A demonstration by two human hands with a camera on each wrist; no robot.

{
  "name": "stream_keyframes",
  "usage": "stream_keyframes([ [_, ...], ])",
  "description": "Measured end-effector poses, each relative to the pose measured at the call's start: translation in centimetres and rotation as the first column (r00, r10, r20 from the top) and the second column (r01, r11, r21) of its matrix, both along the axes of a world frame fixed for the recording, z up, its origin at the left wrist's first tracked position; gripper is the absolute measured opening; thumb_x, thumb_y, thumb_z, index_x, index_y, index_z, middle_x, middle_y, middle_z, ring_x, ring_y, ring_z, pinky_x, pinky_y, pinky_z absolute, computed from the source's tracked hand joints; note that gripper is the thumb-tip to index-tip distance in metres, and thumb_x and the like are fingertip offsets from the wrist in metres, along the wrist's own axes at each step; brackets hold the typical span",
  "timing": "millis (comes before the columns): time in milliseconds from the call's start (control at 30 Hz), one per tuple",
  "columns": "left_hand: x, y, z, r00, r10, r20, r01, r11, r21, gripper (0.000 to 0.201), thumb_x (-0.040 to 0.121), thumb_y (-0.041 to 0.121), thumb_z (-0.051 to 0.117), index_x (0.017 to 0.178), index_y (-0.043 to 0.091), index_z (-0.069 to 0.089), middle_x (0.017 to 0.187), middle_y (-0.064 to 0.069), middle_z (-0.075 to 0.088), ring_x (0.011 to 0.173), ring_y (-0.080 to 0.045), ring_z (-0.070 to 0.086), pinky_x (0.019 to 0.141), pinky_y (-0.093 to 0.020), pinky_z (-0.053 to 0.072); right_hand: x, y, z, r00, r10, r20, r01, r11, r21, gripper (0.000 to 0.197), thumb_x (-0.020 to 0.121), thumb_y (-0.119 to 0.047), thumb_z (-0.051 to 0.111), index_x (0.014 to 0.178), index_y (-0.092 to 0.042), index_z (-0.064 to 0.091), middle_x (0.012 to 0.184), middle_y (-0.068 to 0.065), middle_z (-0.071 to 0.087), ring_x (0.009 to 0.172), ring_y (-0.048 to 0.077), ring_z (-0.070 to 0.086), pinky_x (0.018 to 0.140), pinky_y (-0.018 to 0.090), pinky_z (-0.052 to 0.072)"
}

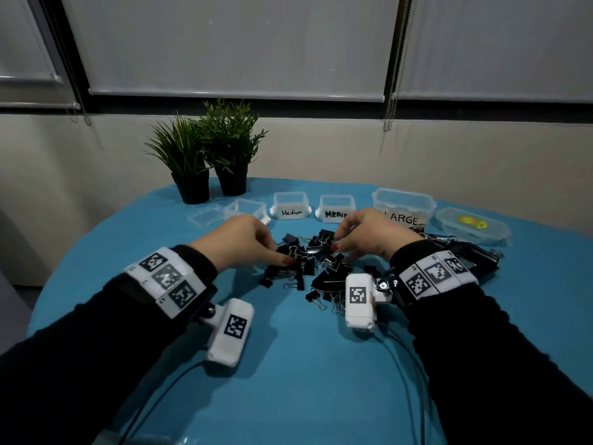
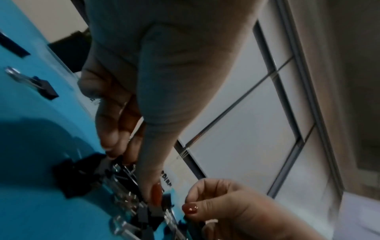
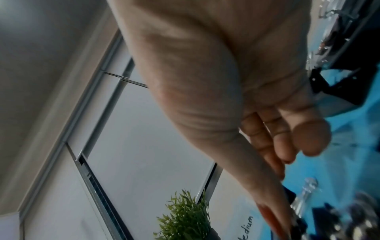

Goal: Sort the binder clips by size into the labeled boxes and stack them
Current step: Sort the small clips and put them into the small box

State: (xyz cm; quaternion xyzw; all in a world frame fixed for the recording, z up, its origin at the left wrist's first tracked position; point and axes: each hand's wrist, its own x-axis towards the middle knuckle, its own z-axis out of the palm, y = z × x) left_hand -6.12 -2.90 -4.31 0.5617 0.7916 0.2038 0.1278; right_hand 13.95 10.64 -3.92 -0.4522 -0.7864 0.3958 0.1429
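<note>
A heap of black binder clips point(image 1: 308, 264) of mixed sizes lies mid-table. My left hand point(image 1: 282, 255) reaches into its left side; thumb and fingers point(image 2: 117, 149) pinch a clip by its wire handles point(image 2: 125, 168). My right hand point(image 1: 337, 240) works at the heap's far right, thumb and forefinger closed round a black clip point(image 1: 324, 237); its other fingers point(image 3: 287, 146) hang loosely bent. Behind stand clear boxes: two labeled Medium point(image 1: 290, 205) point(image 1: 335, 208) and one labeled LARGE point(image 1: 402, 207), partly hidden by my right hand. An unlabeled small box point(image 1: 245, 208) sits to their left.
Two potted plants point(image 1: 208, 162) stand at the back left. A loose clear lid point(image 1: 205, 216) lies beside the small box, and a lid with a sticker point(image 1: 471, 226) at the far right. Larger clips point(image 1: 465, 252) lie behind my right wrist. Cables run across the blue cloth point(image 1: 305, 380).
</note>
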Motion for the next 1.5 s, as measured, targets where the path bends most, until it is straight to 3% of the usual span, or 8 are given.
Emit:
stream_keyframes([
  [133,1.6,0.5,0.6,0.997,-0.021,-0.074,0.007,0.983,-0.185,0.048,0.058,0.050,0.093,0.085,0.017,0.072,0.078,0.004,0.071,0.067,-0.012,0.059,0.056,-0.021,0.045,0.8,-0.2,0.3,0.992,0.067,0.110,-0.072,0.996,0.044,0.013,0.076,-0.008,0.085,0.078,-0.014,0.073,0.081,-0.001,0.073,0.081,0.017,0.065,0.057,0.025,0.051],
  [300,1.6,-0.2,0.8,0.994,0.014,-0.106,-0.039,0.969,-0.243,0.061,0.053,0.047,0.096,0.095,0.012,0.070,0.089,-0.001,0.073,0.072,-0.013,0.059,0.057,-0.023,0.044,0.2,-1.1,0.1,0.984,0.117,0.131,-0.127,0.989,0.072,0.025,0.067,-0.024,0.092,0.085,-0.013,0.079,0.078,-0.006,0.071,0.075,0.011,0.060,0.061,0.025,0.045],
  [433,1.0,-0.7,0.7,0.991,0.087,-0.105,-0.115,0.948,-0.296,0.063,0.052,0.047,0.096,0.094,0.008,0.069,0.086,-0.004,0.076,0.081,-0.020,0.073,0.070,-0.032,0.062,-0.3,-1.1,-0.2,0.980,0.150,0.131,-0.160,0.984,0.073,0.021,0.073,-0.016,0.088,0.090,-0.010,0.080,0.081,-0.006,0.072,0.077,0.006,0.058,0.061,0.022,0.042],
  [600,0.8,-0.4,0.5,0.994,0.109,-0.021,-0.111,0.970,-0.218,0.043,0.060,0.028,0.097,0.089,0.011,0.069,0.076,0.000,0.073,0.060,-0.013,0.067,0.059,-0.024,0.057,-0.5,-0.9,-0.4,0.976,0.138,0.167,-0.158,0.982,0.108,0.011,0.080,-0.004,0.080,0.089,-0.010,0.079,0.085,-0.004,0.073,0.083,0.011,0.063,0.066,0.024,0.046],
  [733,0.0,-0.9,0.4,0.997,0.066,0.029,-0.060,0.984,-0.168,0.031,0.065,0.016,0.094,0.083,0.014,0.070,0.077,0.000,0.076,0.074,-0.021,0.074,0.073,-0.035,0.063,-0.6,-1.2,-0.1,0.984,0.168,0.054,-0.175,0.968,0.178,0.010,0.079,-0.008,0.082,0.084,-0.016,0.078,0.084,-0.007,0.073,0.087,0.012,0.066,0.077,0.027,0.051],
  [833,-1.2,-1.4,0.7,0.997,0.077,-0.011,-0.078,0.986,-0.147,0.024,0.067,0.015,0.092,0.081,0.018,0.072,0.079,0.002,0.077,0.087,-0.021,0.074,0.085,-0.039,0.059,-1.6,-2.9,0.0,0.934,0.353,0.053,-0.357,0.919,0.170,0.016,0.071,-0.022,0.090,0.082,-0.021,0.078,0.072,-0.013,0.069,0.073,0.006,0.063,0.071,0.024,0.050],
  [1000,-2.4,-2.3,0.8,0.987,0.133,-0.085,-0.150,0.959,-0.241,0.046,0.055,0.047,0.095,0.089,0.026,0.073,0.091,0.003,0.072,0.089,-0.019,0.068,0.081,-0.034,0.058,-2.9,-4.3,-0.8,0.896,0.391,0.212,-0.422,0.897,0.130,0.038,0.056,-0.033,0.098,0.085,-0.021,0.076,0.075,-0.010,0.069,0.072,0.011,0.065,0.065,0.027,0.053],
  [1500,-2.2,-1.9,-0.3,0.988,0.151,0.043,-0.142,0.976,-0.164,0.027,0.077,0.029,0.087,0.086,0.010,0.070,0.082,-0.005,0.075,0.066,-0.016,0.069,0.070,-0.030,0.062,-2.6,-4.7,-0.5,0.883,0.379,0.279,-0.440,0.875,0.204,0.012,0.073,-0.019,0.082,0.080,-0.020,0.072,0.070,-0.008,0.068,0.063,0.011,0.063,0.056,0.024,0.050],
])
